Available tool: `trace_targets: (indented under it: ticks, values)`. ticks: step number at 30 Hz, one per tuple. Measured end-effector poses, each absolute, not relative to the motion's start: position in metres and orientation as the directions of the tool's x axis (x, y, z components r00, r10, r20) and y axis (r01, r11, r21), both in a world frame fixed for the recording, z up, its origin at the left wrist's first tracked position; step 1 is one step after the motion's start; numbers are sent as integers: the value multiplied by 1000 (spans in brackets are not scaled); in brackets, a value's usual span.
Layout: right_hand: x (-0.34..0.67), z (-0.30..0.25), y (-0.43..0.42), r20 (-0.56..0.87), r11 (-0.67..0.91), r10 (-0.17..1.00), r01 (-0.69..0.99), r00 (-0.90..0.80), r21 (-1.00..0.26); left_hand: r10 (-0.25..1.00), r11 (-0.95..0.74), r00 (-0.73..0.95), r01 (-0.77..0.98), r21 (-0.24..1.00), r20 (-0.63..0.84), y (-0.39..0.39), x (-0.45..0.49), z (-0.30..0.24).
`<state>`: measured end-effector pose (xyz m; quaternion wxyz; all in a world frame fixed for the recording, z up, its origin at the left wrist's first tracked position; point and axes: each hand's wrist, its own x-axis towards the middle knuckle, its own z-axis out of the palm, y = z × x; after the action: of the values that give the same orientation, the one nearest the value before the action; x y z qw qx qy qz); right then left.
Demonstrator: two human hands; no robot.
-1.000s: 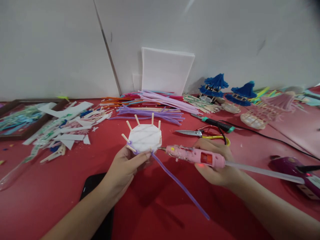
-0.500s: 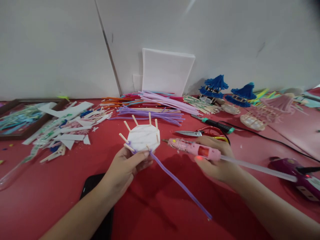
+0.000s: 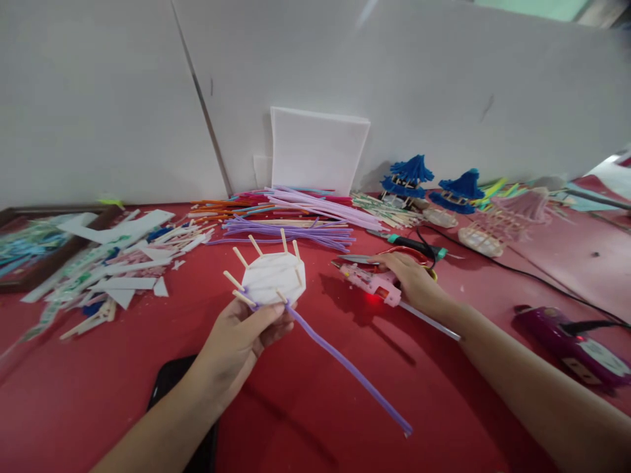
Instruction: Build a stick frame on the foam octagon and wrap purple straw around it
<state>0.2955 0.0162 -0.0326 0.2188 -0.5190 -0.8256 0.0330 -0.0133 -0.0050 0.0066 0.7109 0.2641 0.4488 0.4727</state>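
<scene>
My left hand (image 3: 251,328) pinches the near edge of a white octagonal board (image 3: 273,279). Short wooden sticks (image 3: 240,257) stand up around the board's rim. A purple pipe cleaner (image 3: 345,361) is wound about the sticks by my thumb, and its long loose end runs down to the right. To the right, my right hand (image 3: 419,284) is closed around a pink hot glue gun (image 3: 372,284), its nozzle pointing left, apart from the board. A red light glows on the gun and a clear glue stick (image 3: 428,320) sticks out of its back. Scissors (image 3: 357,259) lie just beyond my right fingers.
Bundles of pipe cleaners (image 3: 290,231) lie at the back before leaning white sheets (image 3: 318,151). Scraps (image 3: 125,282) cover the left. Small blue-roofed models (image 3: 407,179), a cutter (image 3: 414,246) and a purple power strip (image 3: 572,345) are on the right. A phone (image 3: 172,381) lies under my left forearm.
My right hand has carried the glue gun away from the board, towards the scissors. The left hand still holds the board; the view has shifted a little.
</scene>
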Motion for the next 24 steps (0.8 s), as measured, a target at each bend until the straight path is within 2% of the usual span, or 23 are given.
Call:
trace_targets:
  ticks: [6, 8, 10, 12, 14, 15, 17, 18, 21, 24]
  values:
    - [311, -33, 20, 325, 515, 844, 812, -426, -274, 907, 418, 148, -409, 811, -394, -5, -11, 5]
    - [305, -27, 19, 377, 536, 824, 798, -423, -276, 912, 410, 155, -404, 818, -381, -6, -10, 5]
    - [287, -16, 12, 497, 513, 805, 801, -324, -310, 917, 398, 154, -394, 828, -368, -6, -10, 4]
    - [258, -3, -2, 561, 460, 811, 773, -165, -437, 920, 391, 148, -375, 841, -362, -7, -10, 3]
    - [224, 8, -20, 436, 442, 884, 610, -171, -658, 925, 380, 143, -355, 854, -353, -8, -10, 3]
    - [209, 12, -30, 313, 403, 915, 553, -255, -729, 927, 374, 144, -344, 861, -346, -9, -10, 2]
    - [186, 15, -44, 99, 330, 904, 531, -416, -781, 933, 359, 148, -317, 878, -328, -9, -10, 2]
    - [180, 14, -48, 56, 303, 899, 525, -435, -796, 936, 349, 151, -304, 886, -317, -9, -10, 2]
    - [179, 8, -48, 51, 285, 906, 516, -421, -807, 945, 318, 158, -260, 912, -285, -9, -9, 2]
    - [191, 5, -42, 129, 323, 931, 603, -343, -730, 944, 307, 190, -212, 928, -269, -10, -7, 6]
